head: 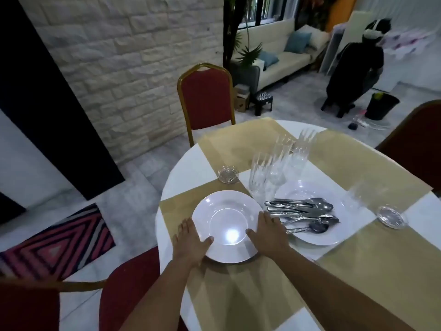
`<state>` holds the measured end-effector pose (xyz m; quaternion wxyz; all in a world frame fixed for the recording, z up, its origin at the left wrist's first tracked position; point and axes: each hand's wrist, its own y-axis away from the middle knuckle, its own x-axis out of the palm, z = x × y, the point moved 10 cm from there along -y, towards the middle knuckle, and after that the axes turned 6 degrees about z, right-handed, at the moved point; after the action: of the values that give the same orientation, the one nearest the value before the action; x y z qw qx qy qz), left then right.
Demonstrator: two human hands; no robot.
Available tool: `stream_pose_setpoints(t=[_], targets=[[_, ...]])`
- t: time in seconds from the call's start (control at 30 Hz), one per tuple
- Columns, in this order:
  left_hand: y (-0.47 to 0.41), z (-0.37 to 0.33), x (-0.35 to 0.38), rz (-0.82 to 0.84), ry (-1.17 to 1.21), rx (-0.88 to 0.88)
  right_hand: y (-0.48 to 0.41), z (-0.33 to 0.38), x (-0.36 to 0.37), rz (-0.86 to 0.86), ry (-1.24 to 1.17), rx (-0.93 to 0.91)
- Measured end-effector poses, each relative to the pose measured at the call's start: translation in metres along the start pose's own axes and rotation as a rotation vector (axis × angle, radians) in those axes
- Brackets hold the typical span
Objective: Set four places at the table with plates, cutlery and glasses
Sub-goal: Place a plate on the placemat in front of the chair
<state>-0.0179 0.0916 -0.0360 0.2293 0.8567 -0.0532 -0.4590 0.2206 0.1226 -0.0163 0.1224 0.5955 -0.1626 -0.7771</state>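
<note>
A white plate (226, 206) lies on a tan placemat (176, 206) at the near left of the round white table (188, 163). My left hand (189, 244) holds its left rim, thumb on top. My right hand (270, 231) holds its right rim the same way. To the right, a second white plate (343, 225) carries a pile of spoons and other cutlery (305, 213). Several tall clear glasses (269, 173) stand behind the plates. Forks (307, 134) stand up further back.
Two small glass dishes (228, 174) (391, 217) sit on the table. Red chairs stand at the far side (206, 101), the right (420, 142) and near left (128, 290). A person (358, 68) crouches by a black bucket (381, 106) in the far room.
</note>
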Motion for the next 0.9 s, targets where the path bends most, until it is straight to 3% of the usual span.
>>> stream_pose_setpoints(t=[0.17,0.3,0.47,0.67,0.9], targets=[[-0.005,0.004,0.007,0.013,0.062,0.022,-0.002,-0.001,-0.004,-0.041,0.092,0.036],[-0.003,-0.001,0.005,0.0,0.37,0.055,-0.005,-0.001,-0.002,-0.041,0.047,0.05],[0.001,-0.011,0.002,0.021,0.565,0.007,-0.002,0.002,0.003,-0.07,-0.116,0.073],[0.01,-0.013,-0.014,-0.105,0.68,-0.003,0.009,0.005,-0.005,-0.126,-0.252,0.071],[0.027,-0.013,-0.021,-0.205,0.779,-0.054,0.023,-0.005,-0.023,-0.174,-0.635,0.053]])
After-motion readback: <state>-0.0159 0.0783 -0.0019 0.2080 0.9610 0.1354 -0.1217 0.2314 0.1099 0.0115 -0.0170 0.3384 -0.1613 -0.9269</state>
